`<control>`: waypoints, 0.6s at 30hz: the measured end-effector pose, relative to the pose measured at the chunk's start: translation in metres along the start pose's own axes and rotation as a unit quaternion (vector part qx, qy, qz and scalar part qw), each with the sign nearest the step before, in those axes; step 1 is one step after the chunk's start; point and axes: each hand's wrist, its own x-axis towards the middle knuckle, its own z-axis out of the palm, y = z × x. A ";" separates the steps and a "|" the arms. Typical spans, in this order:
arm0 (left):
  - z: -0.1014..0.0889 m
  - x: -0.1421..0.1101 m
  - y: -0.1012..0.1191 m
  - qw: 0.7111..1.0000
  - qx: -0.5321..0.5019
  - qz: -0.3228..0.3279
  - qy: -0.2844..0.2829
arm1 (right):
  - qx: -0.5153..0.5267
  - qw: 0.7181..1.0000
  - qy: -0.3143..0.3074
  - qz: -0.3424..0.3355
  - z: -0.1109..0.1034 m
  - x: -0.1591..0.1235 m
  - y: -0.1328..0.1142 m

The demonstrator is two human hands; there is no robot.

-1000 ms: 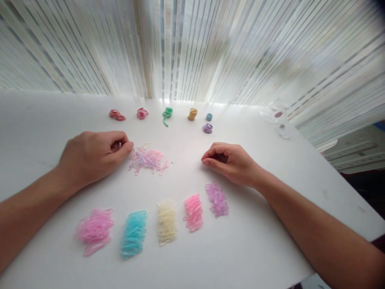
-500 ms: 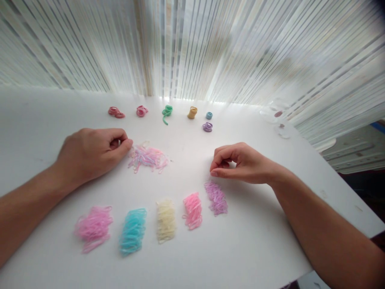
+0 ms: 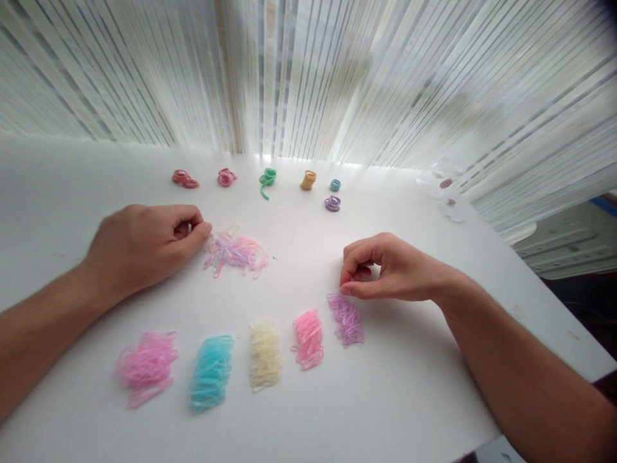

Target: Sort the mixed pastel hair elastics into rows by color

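My left hand (image 3: 149, 244) rests on the table with thumb and forefinger pinched at the left edge of a mixed pile of pale rubber bands (image 3: 236, 252); what lies between the fingertips is too small to tell. On the right, my right hand (image 3: 380, 267) is closed in a pinch at the far end of the purple rubber bands (image 3: 348, 321); its fingertips hide whatever they hold. Nearer to me lie sorted heaps: bright pink bands (image 3: 309, 339), cream bands (image 3: 265, 357), turquoise bands (image 3: 212, 373) and orchid-pink bands (image 3: 148, 366).
Along the back of the white table (image 3: 409, 399) sit coiled hair ties: red (image 3: 184, 179), pink (image 3: 226, 177), green (image 3: 268, 178), yellow (image 3: 308, 181), blue (image 3: 335, 185) and purple (image 3: 332, 204). A string curtain (image 3: 289, 77) hangs behind. Clear round pieces (image 3: 452, 209) lie at the back right.
My right hand has come down slightly toward me, its fingertips now at the purple heap's far end. The left hand has hardly moved.
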 end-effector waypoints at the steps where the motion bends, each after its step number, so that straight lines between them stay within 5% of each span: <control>1: 0.000 0.000 0.000 1.000 -0.001 -0.001 0.000 | -0.002 1.000 0.001 -0.001 0.000 0.000 -0.001; 18: 0.005 0.003 -0.003 1.000 -0.008 0.003 0.015 | -0.008 0.999 -0.030 -0.029 -0.004 -0.001 0.000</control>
